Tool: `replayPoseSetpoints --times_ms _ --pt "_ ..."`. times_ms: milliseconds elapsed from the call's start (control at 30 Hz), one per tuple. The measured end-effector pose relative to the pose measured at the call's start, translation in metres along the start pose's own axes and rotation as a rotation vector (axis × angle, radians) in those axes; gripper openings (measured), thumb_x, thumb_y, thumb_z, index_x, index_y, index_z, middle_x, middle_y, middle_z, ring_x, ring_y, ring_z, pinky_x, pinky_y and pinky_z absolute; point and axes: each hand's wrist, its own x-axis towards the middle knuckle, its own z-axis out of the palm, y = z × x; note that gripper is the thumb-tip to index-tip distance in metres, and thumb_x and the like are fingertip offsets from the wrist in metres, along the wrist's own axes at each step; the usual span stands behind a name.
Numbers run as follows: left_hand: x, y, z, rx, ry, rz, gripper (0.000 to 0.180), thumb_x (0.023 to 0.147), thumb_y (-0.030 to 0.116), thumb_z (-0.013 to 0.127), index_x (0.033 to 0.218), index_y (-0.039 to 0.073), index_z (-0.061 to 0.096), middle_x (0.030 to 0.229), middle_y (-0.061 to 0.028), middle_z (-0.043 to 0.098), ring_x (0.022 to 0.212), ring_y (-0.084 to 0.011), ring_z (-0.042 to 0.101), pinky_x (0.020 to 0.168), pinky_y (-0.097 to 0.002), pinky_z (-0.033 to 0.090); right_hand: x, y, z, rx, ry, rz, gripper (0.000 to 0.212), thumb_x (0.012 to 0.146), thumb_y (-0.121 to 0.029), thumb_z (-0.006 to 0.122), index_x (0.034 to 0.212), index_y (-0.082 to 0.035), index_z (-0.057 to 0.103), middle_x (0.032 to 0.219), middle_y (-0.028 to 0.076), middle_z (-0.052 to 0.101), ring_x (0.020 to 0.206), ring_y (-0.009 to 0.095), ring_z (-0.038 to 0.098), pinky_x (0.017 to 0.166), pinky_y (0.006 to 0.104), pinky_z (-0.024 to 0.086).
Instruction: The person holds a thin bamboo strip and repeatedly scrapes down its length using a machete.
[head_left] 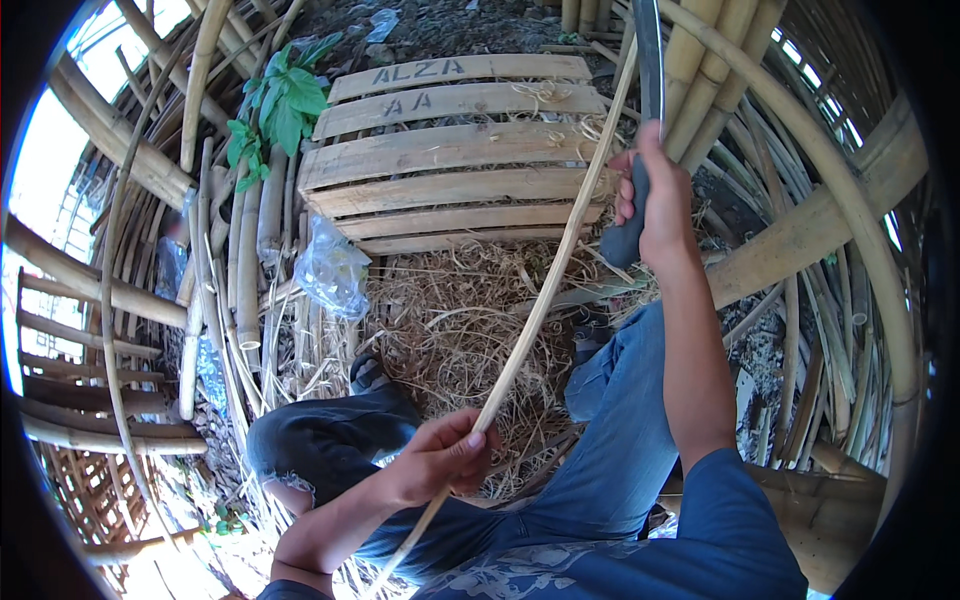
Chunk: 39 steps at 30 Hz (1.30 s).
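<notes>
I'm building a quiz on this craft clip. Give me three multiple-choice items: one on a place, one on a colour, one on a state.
1. Where does the wooden pallet lie?
A. beyond the straw pile
B. on the person's lap
C. hanging overhead

2. What colour are the trousers?
A. red
B. blue
C. white

3. How is the bamboo strip held?
A. lying loose on the ground
B. pinched in the left hand
C. tied to a post

Answers: 1 A, straw lies between knees and pallet. 2 B, blue denim. 3 B, fingers close on it while the right hand grips a knife.
</notes>
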Motion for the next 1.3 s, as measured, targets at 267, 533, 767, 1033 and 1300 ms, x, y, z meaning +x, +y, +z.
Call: replayPoseSetpoints --times_ms 267,533,767,1033,1300 --pt "0.012 0.024 0.007 -0.046 0.261 0.104 0.031 0.102 0.034 0.036 0.100 0.005 0.048 0.062 0.0020 0.032 0.046 -0.0059 0.027 0.042 -0.0213 0.024 -0.045 0.037 0.022 -0.458 -0.228 -0.329 0.062 0.087 -0.064 0.049 0.059 -0.009 0.052 0.047 -0.004 0.043 0.040 0.008 0.042 0.038 0.0245 0.031" --pt "0.007 0.036 0.011 -0.128 0.328 0.147 0.028 0.102 0.033 0.035 0.092 0.009 0.047 0.060 0.0045 0.029 0.045 -0.0042 0.024 0.037 -0.0188 0.019 -0.105 0.061 0.048 -0.903 -0.519 -0.863 0.062 0.084 -0.065 0.053 0.061 -0.007 0.052 0.046 0.007 0.050 0.038 0.021 0.055 0.037 0.0350 0.041" --pt "0.003 0.030 0.013 -0.058 0.398 0.092 0.030 0.102 0.034 0.035 0.085 0.010 0.045 0.057 0.0054 0.027 0.045 -0.0041 0.025 0.036 -0.0189 0.017 -0.092 0.063 0.046 -0.967 -0.515 -0.985 0.062 0.084 -0.065 0.052 0.060 -0.008 0.050 0.046 0.006 0.050 0.040 0.021 0.056 0.038 0.0341 0.042" --pt "0.001 0.032 0.013 -0.066 0.439 0.042 0.032 0.102 0.035 0.035 0.084 0.010 0.045 0.058 0.0055 0.026 0.045 -0.0042 0.023 0.038 -0.0196 0.018 -0.105 0.064 0.044 -0.959 -0.577 -0.807 0.060 0.084 -0.063 0.054 0.059 -0.009 0.051 0.044 0.005 0.048 0.038 0.021 0.054 0.037 0.0343 0.041" --pt "-0.002 0.034 0.018 0.017 0.476 0.108 0.031 0.102 0.036 0.034 0.085 0.011 0.043 0.057 0.0060 0.024 0.045 -0.0045 0.022 0.039 -0.0204 0.017 -0.093 0.061 0.042 -0.991 -0.546 -0.898 0.061 0.084 -0.064 0.053 0.058 -0.010 0.051 0.044 0.005 0.049 0.037 0.018 0.054 0.036 0.0318 0.042"
